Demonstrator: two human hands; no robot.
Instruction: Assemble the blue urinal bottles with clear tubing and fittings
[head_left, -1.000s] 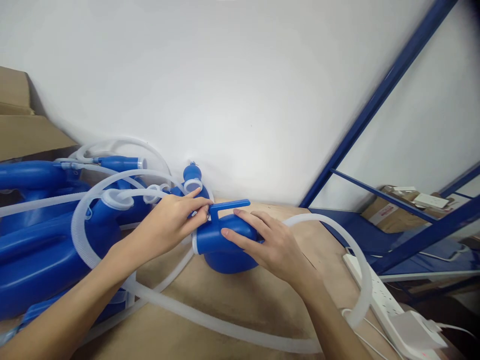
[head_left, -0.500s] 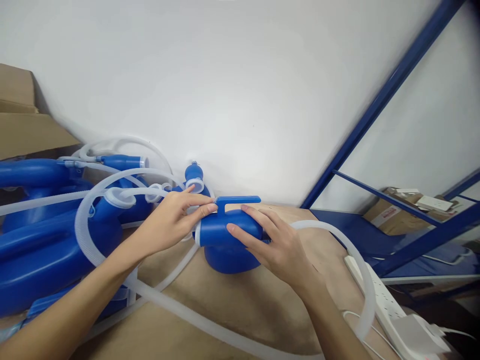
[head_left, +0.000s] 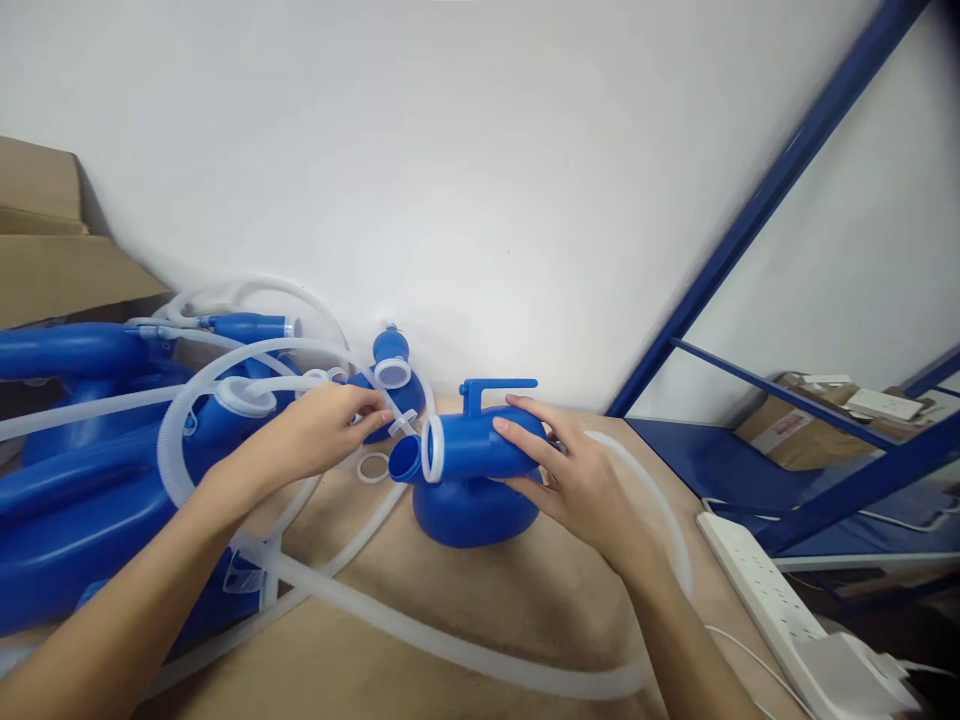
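Observation:
A blue plastic bottle (head_left: 474, 512) with a handle on top stands on the brown tabletop (head_left: 420, 590), its white-rimmed mouth turned left. My right hand (head_left: 581, 480) rests on the bottle's right side, fingers spread over it. To the left of the mouth, my left hand (head_left: 322, 430) has its thumb and fingertips pressed together, at a small clear plastic piece (head_left: 405, 422). Whether the fingers grip that piece is unclear. A blue open cap (head_left: 405, 458) is beside the bottle mouth, and a white ring (head_left: 373, 467) lies left of it.
Large blue bottles (head_left: 90, 500) and looping clear hoses (head_left: 450, 652) crowd the left and front. Another blue bottle (head_left: 390, 345) is by the wall. A white power strip (head_left: 761, 580) and blue metal rack (head_left: 697, 460) are at right; cardboard (head_left: 67, 270) is at far left.
My left hand has moved left off the bottle's handle and mouth. The bottle has turned slightly, so its mouth and the blue cap show. My right hand has shifted slightly right with it.

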